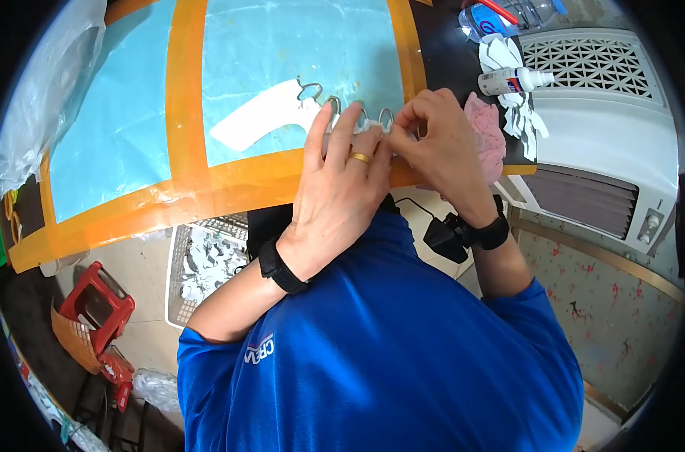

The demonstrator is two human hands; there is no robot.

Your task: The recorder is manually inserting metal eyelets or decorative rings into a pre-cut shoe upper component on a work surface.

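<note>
A curved white strip (256, 117), perhaps cloth or paper, lies across the blue work sheet. Wire hooks or loops (310, 91) stick up along its far edge. My left hand (335, 181), with a gold ring on one finger, rests over the strip's middle, fingers stretched out and pressing on it. At the strip's right end my right hand (449, 147) is closed in a pinch, its fingertips touching the left hand's fingers. What lies between those fingertips is hidden. The hands also cover part of the strip.
The blue sheet (124, 98) has an orange tape border (184, 90). To the right are a pink cloth (484, 135), a white squeeze bottle (512, 80), white scraps (525, 128) and a water bottle (486, 21). Clear plastic (48, 83) hangs left. Below stand a scrap basket (174, 279) and red stool (101, 301).
</note>
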